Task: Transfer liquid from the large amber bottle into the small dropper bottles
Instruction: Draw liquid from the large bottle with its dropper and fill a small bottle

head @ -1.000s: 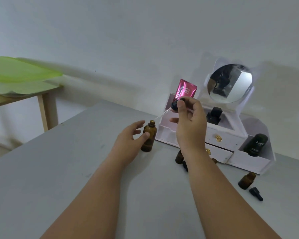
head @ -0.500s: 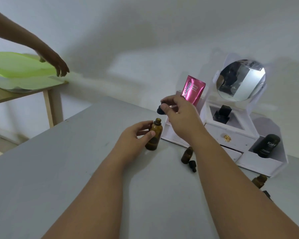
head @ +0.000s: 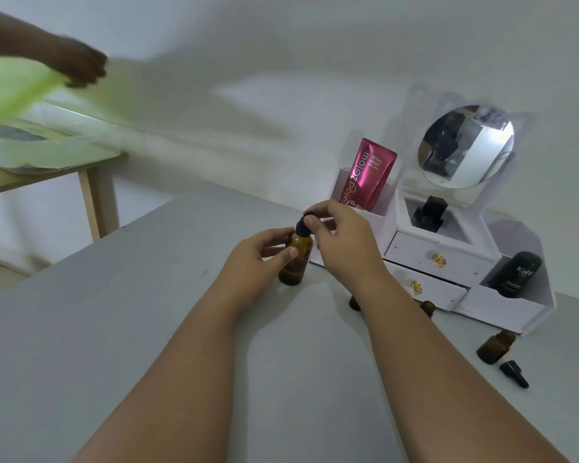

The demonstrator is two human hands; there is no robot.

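Observation:
The large amber bottle [head: 296, 260] stands upright on the grey table [head: 114, 329]. My left hand [head: 258, 259] grips its body from the left. My right hand [head: 341, 238] pinches the black dropper cap [head: 303, 227], which sits on the bottle's neck. A small amber dropper bottle [head: 495, 345] stands uncapped at the right, with its black dropper cap [head: 514, 373] lying beside it. Two more small amber bottles [head: 428, 308] are partly hidden behind my right forearm.
A white organiser [head: 448, 262] with drawers and a round mirror [head: 465, 147] stands at the back right, holding a pink tube [head: 368, 175] and a black bottle [head: 518, 272]. On a wooden side table [head: 91, 202] at the left, another person's hand [head: 77, 66] lifts a green lid [head: 10, 91].
My right hand has brought the dropper down from above and set it into the large bottle's neck. The other person's hand reached the green lid and is lifting it.

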